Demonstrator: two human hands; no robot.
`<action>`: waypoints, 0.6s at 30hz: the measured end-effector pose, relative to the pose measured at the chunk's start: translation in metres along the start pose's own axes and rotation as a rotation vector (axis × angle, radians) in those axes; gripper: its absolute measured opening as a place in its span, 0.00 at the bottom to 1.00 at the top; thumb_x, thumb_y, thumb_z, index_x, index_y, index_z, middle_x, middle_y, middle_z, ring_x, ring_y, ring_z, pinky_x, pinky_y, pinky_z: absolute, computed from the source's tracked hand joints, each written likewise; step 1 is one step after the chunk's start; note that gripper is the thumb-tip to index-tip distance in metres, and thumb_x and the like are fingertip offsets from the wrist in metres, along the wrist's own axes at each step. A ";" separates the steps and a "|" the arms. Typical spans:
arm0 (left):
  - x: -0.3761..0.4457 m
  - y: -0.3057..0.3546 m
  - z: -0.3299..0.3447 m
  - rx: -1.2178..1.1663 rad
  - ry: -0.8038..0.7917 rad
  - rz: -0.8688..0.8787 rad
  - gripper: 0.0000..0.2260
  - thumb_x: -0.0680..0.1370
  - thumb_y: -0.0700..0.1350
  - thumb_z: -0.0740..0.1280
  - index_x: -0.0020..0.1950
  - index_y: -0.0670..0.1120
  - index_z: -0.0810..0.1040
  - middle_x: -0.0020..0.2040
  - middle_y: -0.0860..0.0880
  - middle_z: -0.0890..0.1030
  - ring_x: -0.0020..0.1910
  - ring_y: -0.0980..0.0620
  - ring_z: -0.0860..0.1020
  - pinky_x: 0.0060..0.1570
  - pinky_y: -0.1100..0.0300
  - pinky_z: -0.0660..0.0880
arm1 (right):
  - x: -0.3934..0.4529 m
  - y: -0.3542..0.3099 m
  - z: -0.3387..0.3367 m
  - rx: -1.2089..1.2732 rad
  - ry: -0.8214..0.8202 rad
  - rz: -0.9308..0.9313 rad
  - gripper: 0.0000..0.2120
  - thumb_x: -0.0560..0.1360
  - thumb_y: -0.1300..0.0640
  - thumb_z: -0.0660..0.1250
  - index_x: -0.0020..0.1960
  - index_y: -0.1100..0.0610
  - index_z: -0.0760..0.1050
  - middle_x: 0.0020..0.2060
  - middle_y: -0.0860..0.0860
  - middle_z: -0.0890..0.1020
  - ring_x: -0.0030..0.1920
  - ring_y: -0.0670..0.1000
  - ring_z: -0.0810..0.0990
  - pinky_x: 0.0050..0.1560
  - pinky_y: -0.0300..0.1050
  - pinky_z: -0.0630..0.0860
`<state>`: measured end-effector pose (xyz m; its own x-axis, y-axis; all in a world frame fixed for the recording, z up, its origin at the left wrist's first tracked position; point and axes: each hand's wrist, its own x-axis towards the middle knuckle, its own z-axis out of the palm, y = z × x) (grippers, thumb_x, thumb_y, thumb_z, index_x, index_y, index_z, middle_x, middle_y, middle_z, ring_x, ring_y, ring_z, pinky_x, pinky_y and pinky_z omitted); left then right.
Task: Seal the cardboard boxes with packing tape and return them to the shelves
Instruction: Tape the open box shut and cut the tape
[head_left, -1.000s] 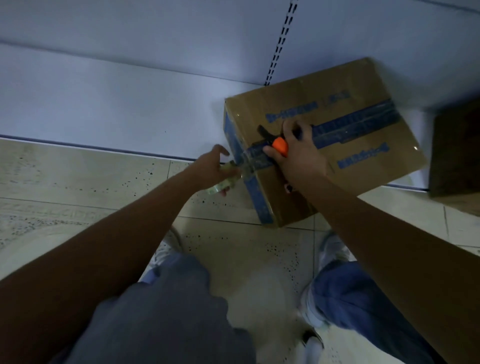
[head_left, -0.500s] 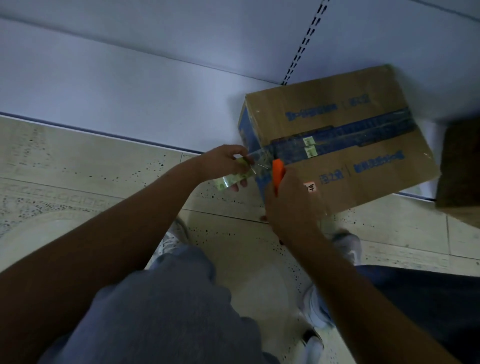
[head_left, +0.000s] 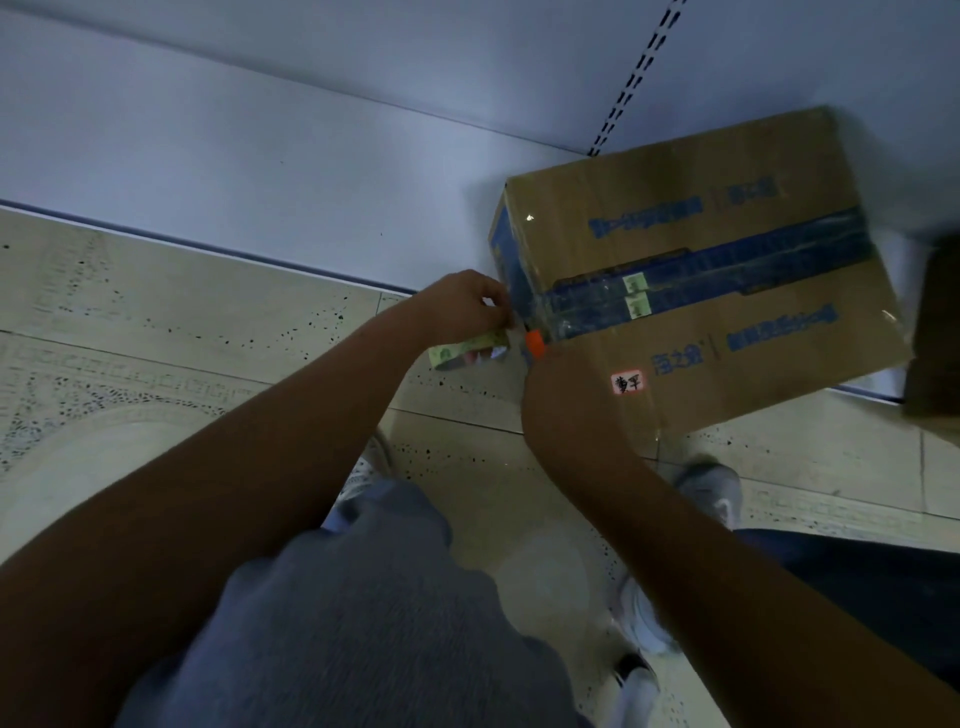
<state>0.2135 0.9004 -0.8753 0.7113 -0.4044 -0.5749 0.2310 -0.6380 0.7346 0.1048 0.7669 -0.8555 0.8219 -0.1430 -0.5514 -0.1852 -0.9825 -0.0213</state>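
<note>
A brown cardboard box (head_left: 737, 364) with blue print and a taped centre seam lies on the tiled floor against a white shelf base. My left hand (head_left: 462, 309) grips a roll of clear packing tape (head_left: 470, 351) just left of the box's near left corner. My right hand (head_left: 558, 400) holds an orange cutter (head_left: 535, 345) at that same corner, where the tape strip runs over the box edge. The cutter's blade is hidden by my fingers and the tape.
A white shelf panel (head_left: 260, 166) with a slotted upright (head_left: 631, 78) rises behind the box. A second dark box (head_left: 935, 332) sits at the right edge. My knees and white shoes (head_left: 706, 493) are on the floor below the box.
My right hand slid from the box top down to the near left corner with the orange cutter. The left hand stayed beside the corner with the tape roll.
</note>
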 end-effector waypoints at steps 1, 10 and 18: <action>0.000 -0.005 -0.005 0.045 0.047 -0.019 0.07 0.80 0.43 0.67 0.53 0.42 0.82 0.45 0.42 0.84 0.37 0.48 0.83 0.38 0.57 0.79 | -0.001 0.000 0.003 0.031 -0.022 0.022 0.13 0.84 0.64 0.53 0.64 0.64 0.71 0.60 0.58 0.78 0.60 0.55 0.78 0.58 0.44 0.72; -0.027 -0.010 -0.017 -0.171 0.218 -0.179 0.09 0.83 0.42 0.63 0.56 0.37 0.78 0.38 0.45 0.79 0.22 0.60 0.79 0.21 0.69 0.71 | -0.015 0.027 -0.025 0.244 0.276 -0.213 0.12 0.83 0.47 0.58 0.55 0.57 0.72 0.42 0.51 0.77 0.36 0.48 0.75 0.37 0.40 0.68; -0.040 0.043 -0.006 -0.408 0.197 -0.187 0.08 0.80 0.40 0.67 0.53 0.35 0.79 0.42 0.36 0.85 0.41 0.40 0.85 0.48 0.46 0.83 | 0.016 0.160 -0.086 0.301 0.596 0.260 0.18 0.82 0.55 0.62 0.70 0.60 0.69 0.69 0.60 0.68 0.59 0.61 0.76 0.59 0.53 0.71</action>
<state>0.1996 0.8931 -0.8183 0.7359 -0.1504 -0.6601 0.5801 -0.3627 0.7294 0.1344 0.5967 -0.7964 0.8692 -0.4939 -0.0224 -0.4854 -0.8441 -0.2278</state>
